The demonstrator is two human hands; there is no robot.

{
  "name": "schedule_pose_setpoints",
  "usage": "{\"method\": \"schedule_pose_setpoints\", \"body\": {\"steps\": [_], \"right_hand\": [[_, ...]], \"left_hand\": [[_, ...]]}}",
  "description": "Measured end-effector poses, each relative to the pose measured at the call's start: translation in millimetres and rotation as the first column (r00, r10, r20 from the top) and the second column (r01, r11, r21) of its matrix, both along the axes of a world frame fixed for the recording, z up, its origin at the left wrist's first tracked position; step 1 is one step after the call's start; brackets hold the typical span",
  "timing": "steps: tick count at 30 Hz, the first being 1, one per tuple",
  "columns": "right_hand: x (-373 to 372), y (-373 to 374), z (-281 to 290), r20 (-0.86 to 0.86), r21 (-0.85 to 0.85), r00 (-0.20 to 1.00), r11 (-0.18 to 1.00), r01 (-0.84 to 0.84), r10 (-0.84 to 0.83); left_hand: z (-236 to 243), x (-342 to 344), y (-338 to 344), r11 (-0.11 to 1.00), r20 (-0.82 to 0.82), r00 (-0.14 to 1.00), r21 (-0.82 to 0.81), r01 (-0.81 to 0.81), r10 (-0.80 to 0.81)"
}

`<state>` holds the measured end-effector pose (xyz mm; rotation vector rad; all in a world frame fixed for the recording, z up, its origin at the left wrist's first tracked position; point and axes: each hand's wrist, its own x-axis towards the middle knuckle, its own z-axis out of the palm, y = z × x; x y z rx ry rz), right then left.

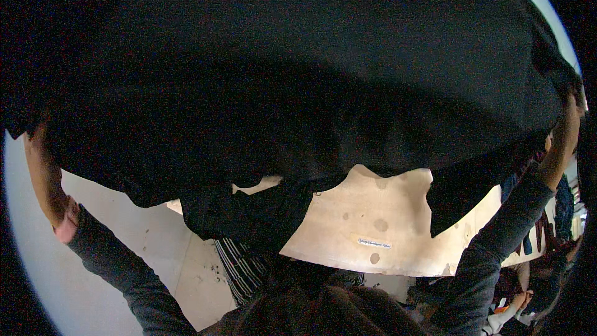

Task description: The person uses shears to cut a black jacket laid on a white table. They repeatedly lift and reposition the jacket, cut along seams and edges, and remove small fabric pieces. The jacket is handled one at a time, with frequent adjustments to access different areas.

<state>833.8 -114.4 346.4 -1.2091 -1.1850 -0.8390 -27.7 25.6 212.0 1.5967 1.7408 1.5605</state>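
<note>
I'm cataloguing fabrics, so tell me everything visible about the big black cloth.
The black cloth looks soft and matte, too dark to show its weave. It is raised and spread wide between the left hand and right hand, at its sides, filling most of the upper view. Its uneven lower edge hangs in folds, partly hiding a pale surface.

A cream, brown-spotted table (336, 236) bore a white label (374, 244) near its edge. Leftward lay dark-specked pale flooring (198, 283) and a grey-white surface (137, 227), wall or floor unclear. Bright light (582, 219) showed far right.
</note>
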Motion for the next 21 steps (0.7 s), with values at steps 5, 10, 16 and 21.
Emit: {"method": "schedule_pose_setpoints", "body": {"steps": [5, 10, 16, 21], "right_hand": [[5.9, 67.6, -75.2, -0.091, -0.669, 0.995, 0.743, -0.034, -0.037], [-43.1, 110.2, -193.8, -0.082, -0.917, 0.995, 0.394, -0.055, -0.054], [-122.2, 88.7, -242.5, 0.057, -0.881, 0.974, 0.447, 0.153, -0.221], [-177.6, 68.9, -256.5, -0.158, -0.772, 0.969, 0.588, -0.241, 0.19]], "left_hand": [[-10.6, 34.7, 33.3, 0.935, -0.045, 0.984, -0.322, 0.147, -0.17], [-111.9, 100.3, 85.2, 0.795, -0.038, 0.881, -0.451, 0.406, -0.471], [-165.0, 160.1, 58.6, 0.989, -0.623, 0.769, -0.07, 0.132, -0.146], [-138.7, 271.3, -7.8, 0.887, -0.33, 0.84, 0.014, 0.461, -0.431]]}}
